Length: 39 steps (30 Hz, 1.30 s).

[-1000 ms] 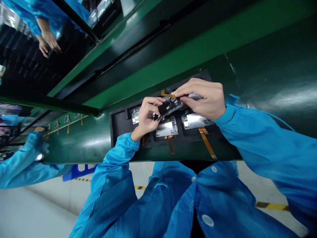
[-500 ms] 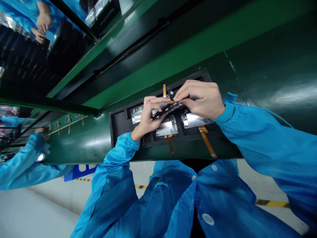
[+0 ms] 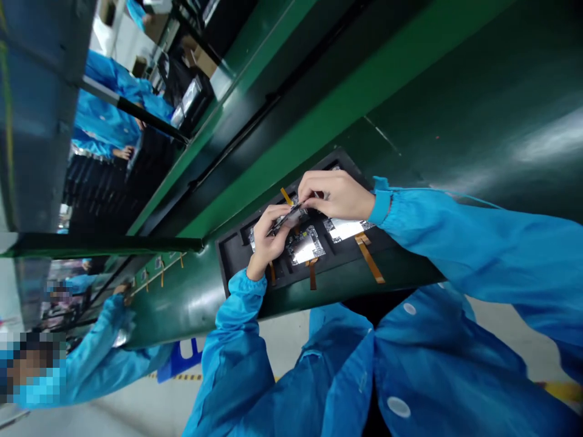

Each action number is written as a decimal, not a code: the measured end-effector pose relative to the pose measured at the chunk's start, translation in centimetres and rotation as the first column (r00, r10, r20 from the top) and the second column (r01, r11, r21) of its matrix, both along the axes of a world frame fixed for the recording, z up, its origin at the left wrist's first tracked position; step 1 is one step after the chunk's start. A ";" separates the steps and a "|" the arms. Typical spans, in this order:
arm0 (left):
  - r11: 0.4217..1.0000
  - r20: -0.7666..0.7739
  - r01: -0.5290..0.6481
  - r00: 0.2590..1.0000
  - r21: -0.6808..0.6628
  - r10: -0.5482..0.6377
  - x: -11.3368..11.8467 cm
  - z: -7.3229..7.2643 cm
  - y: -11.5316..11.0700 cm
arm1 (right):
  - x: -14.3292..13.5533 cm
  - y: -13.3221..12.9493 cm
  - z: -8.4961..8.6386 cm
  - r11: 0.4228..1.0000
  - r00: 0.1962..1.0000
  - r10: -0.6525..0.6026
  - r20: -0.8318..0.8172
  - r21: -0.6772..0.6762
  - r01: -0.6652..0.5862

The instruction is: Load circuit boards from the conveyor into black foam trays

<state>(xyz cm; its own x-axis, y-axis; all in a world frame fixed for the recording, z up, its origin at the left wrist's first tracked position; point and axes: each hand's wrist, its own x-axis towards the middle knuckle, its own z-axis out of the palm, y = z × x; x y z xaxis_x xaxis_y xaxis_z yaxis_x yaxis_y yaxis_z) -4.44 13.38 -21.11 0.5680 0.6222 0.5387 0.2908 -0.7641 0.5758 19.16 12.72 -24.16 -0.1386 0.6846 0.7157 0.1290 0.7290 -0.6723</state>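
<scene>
Above a black tray point(image 3: 233, 258), my left hand point(image 3: 268, 238) grips a circuit board point(image 3: 285, 220) between thumb and fingers. The board is tilted, seen almost edge-on. My right hand point(image 3: 337, 194) has its thumb and fingertips closed on the board's far right end; exactly what they pinch there is hidden. Beneath my hands, a circuit board with a silver shield point(image 3: 306, 249) lies in the tray. Another silver-shielded board point(image 3: 342, 229) sits to its right, partly under my right hand. Orange ribbon cables point(image 3: 372, 262) hang from the boards over the tray's front edge.
The tray rests on a green bench point(image 3: 191, 303) with a raised ledge behind it. A dark metal bar point(image 3: 104, 243) crosses at left. Further left, a co-worker's sleeve point(image 3: 104, 352) reaches to boards with ribbon cables. Another person in blue point(image 3: 109, 109) works across the bench.
The view has swung, so the tray appears turned and my hands lower. The held board is tilted more steeply. Both hands still hold it.
</scene>
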 end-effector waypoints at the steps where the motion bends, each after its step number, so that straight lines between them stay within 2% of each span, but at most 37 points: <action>1: 1.000 -0.029 0.010 1.000 0.008 -0.010 0.1 0.5 -0.1 | 0.0 0.1 0.0 1.000 1.000 0.005 -0.006 0.003 -0.005; 5: 0.998 -0.121 -0.054 0.991 -0.039 0.049 0.4 2.2 -1.2 | 0.0 0.3 -0.1 0.999 0.999 0.040 0.010 0.003 -0.040; 8: 0.953 -0.112 -0.243 0.968 -0.179 0.226 -0.6 3.4 -2.4 | 0.0 0.4 -0.3 0.997 0.996 0.077 0.051 0.018 -0.078; 10: 0.880 -0.066 -0.371 0.927 -0.297 0.368 -2.2 4.3 -3.3 | 0.0 0.5 -0.4 0.997 0.996 0.071 0.054 0.019 -0.072; 12: 0.793 -0.029 -0.443 0.879 -0.419 0.476 -4.4 5.4 -4.1 | 0.0 0.6 -0.5 0.999 0.998 0.035 0.046 -0.005 -0.035; 14: 0.702 -0.042 -0.471 0.844 -0.535 0.534 -6.6 6.2 -5.0 | 0.1 0.6 -0.7 0.999 0.999 -0.009 0.045 -0.047 0.011; 16: 0.592 -0.111 -0.484 0.826 -0.644 0.553 -8.3 6.5 -5.9 | 0.1 0.7 -0.8 0.996 0.998 -0.043 0.048 -0.077 0.046; 18: 0.471 -0.196 -0.489 0.817 -0.734 0.543 -9.4 6.0 -6.8 | 0.1 0.7 -0.9 0.994 0.997 -0.058 0.052 -0.086 0.063; 20: 0.367 -0.261 -0.499 0.804 -0.785 0.534 -10.0 4.9 -7.6 | 0.0 0.7 -1.0 0.993 0.997 -0.063 0.053 -0.093 0.068; 23: 0.289 -0.303 -0.512 0.784 -0.809 0.541 -10.2 3.0 -8.1 | 0.0 0.8 -1.1 0.991 0.996 -0.072 0.047 -0.111 0.077; 27: 0.273 -0.283 -0.482 0.794 -0.832 0.539 -10.3 1.9 -7.8 | 0.2 0.7 -0.6 0.991 0.994 -0.090 0.065 -0.093 0.095; 30: 0.259 -0.287 -0.453 0.821 -0.853 0.493 -10.7 2.2 -7.7 | 0.9 0.7 0.3 0.987 0.988 -0.142 0.067 -0.065 0.146; 32: 0.260 -0.308 -0.460 0.831 -0.849 0.463 -11.2 2.7 -7.8 | 1.7 1.0 0.9 0.969 0.972 -0.229 0.047 -0.080 0.233; 34: 0.297 -0.322 -0.490 0.823 -0.820 0.469 -11.8 3.2 -8.0 | 2.8 1.6 1.1 0.922 0.932 -0.361 0.027 -0.138 0.361; 36: 0.353 -0.325 -0.532 0.802 -0.769 0.501 -12.2 3.5 -8.3 | 3.7 2.4 1.0 0.848 0.868 -0.496 0.011 -0.210 0.487; 39: 0.405 -0.363 -0.587 0.782 -0.700 0.506 -12.4 3.4 -8.8 | 4.6 3.7 -0.1 0.767 0.803 -0.596 0.003 -0.296 0.570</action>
